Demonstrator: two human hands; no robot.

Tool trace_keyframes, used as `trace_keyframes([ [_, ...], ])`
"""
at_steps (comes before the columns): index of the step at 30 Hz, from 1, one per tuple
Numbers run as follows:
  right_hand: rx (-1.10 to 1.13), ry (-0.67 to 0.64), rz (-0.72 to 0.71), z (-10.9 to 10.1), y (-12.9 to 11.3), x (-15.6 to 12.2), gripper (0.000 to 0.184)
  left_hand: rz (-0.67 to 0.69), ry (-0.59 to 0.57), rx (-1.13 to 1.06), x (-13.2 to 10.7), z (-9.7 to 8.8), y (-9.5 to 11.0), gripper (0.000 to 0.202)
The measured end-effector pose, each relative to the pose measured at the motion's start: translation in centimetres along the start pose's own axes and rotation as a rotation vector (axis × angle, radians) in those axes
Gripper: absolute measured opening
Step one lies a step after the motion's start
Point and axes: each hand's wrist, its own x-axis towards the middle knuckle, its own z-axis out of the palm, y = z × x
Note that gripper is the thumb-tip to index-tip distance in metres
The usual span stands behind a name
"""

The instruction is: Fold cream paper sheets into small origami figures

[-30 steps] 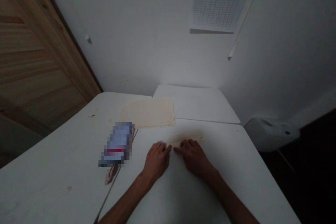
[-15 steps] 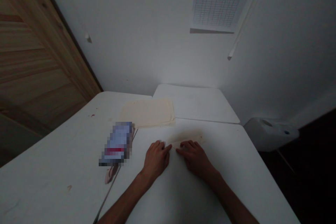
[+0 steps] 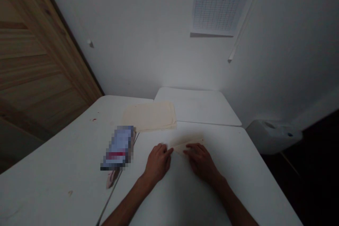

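Observation:
A small thin cream-coloured sheet (image 3: 180,148), folded to a narrow pointed shape, lies flat on the white table under my hands. My left hand (image 3: 158,159) has its fingers curled, with a fingertip pinning the sheet's left point. Over the right part of the sheet, my right hand (image 3: 200,159) rests with bent fingers closed on its lower edge; its palm hides some of the material. Farther back, a stack of larger cream sheets (image 3: 149,114) lies flat, its edges slightly uneven.
A pixelated phone-like object (image 3: 118,146) leans left of my hands, with a pinkish piece (image 3: 110,179) under it. Seams divide the white tabletop (image 3: 66,159). A printed chart (image 3: 217,12) hangs on the wall. A white plastic container (image 3: 272,136) stands beyond the right edge.
My right hand has slid slightly right along the sheet, so more of its middle shows between my hands. My left hand stays at the left point. The view has tilted slightly upward.

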Motion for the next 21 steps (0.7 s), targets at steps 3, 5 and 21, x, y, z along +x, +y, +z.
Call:
trace_keyframes([
  [3, 0.055, 0.241, 0.121, -0.3, 2.6, 0.0, 0.038, 0.033, 0.036, -0.024, 0.1, -0.1, -0.1, 0.034],
  [5, 0.061, 0.344, 0.185, -0.4, 4.7, 0.1, 0.037, 0.079, 0.069, -0.060, 0.1, 0.2, 0.0, 0.035],
  [21, 0.089, 0.121, 0.303, -1.2, 7.2, 0.5, 0.049, 0.140, 0.071, -0.150, 0.8, 0.9, 2.1, 0.020],
])
